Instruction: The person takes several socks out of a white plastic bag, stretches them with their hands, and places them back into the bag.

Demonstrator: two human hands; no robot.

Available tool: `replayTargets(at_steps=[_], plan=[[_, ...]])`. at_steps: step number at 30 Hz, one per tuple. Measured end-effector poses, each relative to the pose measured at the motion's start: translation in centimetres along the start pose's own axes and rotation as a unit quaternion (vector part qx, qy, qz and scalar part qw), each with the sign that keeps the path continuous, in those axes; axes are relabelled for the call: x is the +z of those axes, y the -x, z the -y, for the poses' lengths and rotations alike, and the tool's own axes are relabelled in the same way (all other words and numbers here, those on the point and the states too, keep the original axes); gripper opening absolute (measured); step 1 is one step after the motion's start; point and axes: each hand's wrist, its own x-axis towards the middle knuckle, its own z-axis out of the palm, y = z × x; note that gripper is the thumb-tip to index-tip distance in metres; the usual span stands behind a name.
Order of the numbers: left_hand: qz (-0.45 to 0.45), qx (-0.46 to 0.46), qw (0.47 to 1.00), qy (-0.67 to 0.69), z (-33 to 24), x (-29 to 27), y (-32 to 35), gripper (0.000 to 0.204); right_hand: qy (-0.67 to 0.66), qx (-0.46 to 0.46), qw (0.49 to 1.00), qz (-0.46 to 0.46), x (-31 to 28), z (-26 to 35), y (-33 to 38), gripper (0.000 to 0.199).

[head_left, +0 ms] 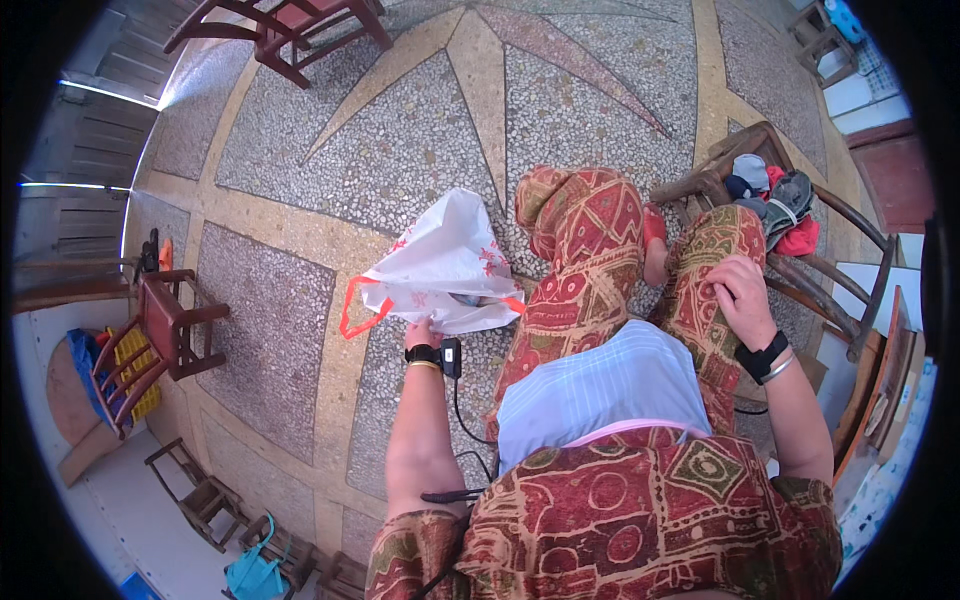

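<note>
A white plastic bag (pixel 440 250) with red printing and red-orange handles stands to the left of my legs, its mouth gaping toward me. Something dark and small shows inside; its kind cannot be made out. My left hand (pixel 423 333) pinches the near rim of the bag, and a black device is strapped to that wrist. On my right thigh rests my right hand (pixel 742 293), holding nothing, its fingers loosely bent and apart. A light blue checked cloth (pixel 600 385) with a pink edge lies across my lap, over patterned red and green trousers.
Close by on the right, a wooden chair (pixel 835 265) bears a pile of clothes (pixel 785 210). Another chair (pixel 165 310) stands at the left, and a red-brown one (pixel 300 30) at the far left. Low stools (pixel 200 500) and a turquoise bag (pixel 258 570) are at the lower left.
</note>
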Motion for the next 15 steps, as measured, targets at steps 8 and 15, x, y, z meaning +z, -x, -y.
replayTargets(at_steps=[8,15], plan=[[0.079,0.173,0.971,0.147,-7.4,3.2,5.8,0.021,-0.006,-0.002,1.000,0.009,0.1,-0.1,-0.8,0.009],[0.148,0.205,0.947,0.199,-14.9,3.7,10.0,0.033,-0.022,-0.005,1.000,0.016,0.1,-0.8,-0.9,0.008]])
